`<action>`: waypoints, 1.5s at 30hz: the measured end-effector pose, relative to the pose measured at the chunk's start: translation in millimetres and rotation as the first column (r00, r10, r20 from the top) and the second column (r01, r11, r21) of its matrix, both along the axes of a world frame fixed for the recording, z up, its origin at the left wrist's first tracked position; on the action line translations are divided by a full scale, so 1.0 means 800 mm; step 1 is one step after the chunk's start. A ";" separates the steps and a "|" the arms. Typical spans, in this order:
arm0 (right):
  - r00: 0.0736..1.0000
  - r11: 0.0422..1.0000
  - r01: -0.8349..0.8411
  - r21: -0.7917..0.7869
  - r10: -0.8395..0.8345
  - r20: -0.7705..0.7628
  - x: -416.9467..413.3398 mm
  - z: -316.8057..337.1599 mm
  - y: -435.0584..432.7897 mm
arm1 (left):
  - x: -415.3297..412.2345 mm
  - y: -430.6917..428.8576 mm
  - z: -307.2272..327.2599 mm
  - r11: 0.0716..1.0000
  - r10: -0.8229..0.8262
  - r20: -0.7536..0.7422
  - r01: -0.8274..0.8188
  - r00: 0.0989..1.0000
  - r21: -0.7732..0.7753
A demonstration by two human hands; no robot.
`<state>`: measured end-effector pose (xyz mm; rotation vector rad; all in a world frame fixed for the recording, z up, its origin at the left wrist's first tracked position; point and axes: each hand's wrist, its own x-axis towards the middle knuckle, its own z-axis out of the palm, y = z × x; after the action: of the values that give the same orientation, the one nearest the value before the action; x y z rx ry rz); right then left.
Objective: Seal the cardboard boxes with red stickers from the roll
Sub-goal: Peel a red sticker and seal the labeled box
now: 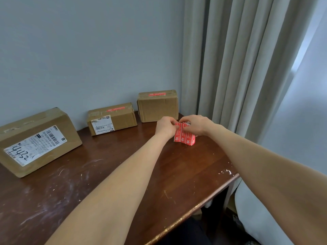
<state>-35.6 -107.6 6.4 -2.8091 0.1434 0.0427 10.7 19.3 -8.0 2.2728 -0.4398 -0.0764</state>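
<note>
Three cardboard boxes stand along the wall on a dark wooden table point(123, 174). The large left box point(37, 140) carries a white shipping label and no red sticker on top. A red sticker lies across the top of the middle box point(111, 118), and another across the top of the right box point(157, 105). Both my hands meet at the table's far right, over a roll of red stickers point(185, 137). My left hand point(166, 127) pinches the roll's loose red strip at its upper left. My right hand point(196, 125) grips the roll from above.
A grey curtain point(230, 59) hangs just right of the boxes and behind my hands. The table's right edge point(221, 190) runs diagonally, with a white padded object point(256, 218) below it. A plain wall stands behind the boxes.
</note>
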 end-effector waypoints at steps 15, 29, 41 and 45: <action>0.998 0.995 0.055 -0.085 -0.053 0.026 -0.004 -0.004 -0.002 | 0.002 0.013 -0.002 0.995 0.067 0.020 -0.068 0.998 0.072; 1.000 0.994 -0.011 -0.109 0.013 0.021 -0.013 -0.002 0.005 | 0.000 0.018 -0.004 0.990 0.109 0.035 -0.112 0.993 0.083; 0.998 0.998 0.012 -0.063 -0.008 0.064 -0.018 -0.008 0.004 | -0.003 0.026 0.001 0.992 -0.066 0.120 0.052 0.991 0.119; 0.997 0.999 0.008 -0.049 -0.004 0.076 -0.021 -0.004 0.006 | -0.006 0.023 0.002 0.982 -0.146 0.133 0.127 0.980 0.139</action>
<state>-52.2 -102.9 3.5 -2.8541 0.1366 -0.0704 6.0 38.0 -6.2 2.3827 -0.6851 -0.0120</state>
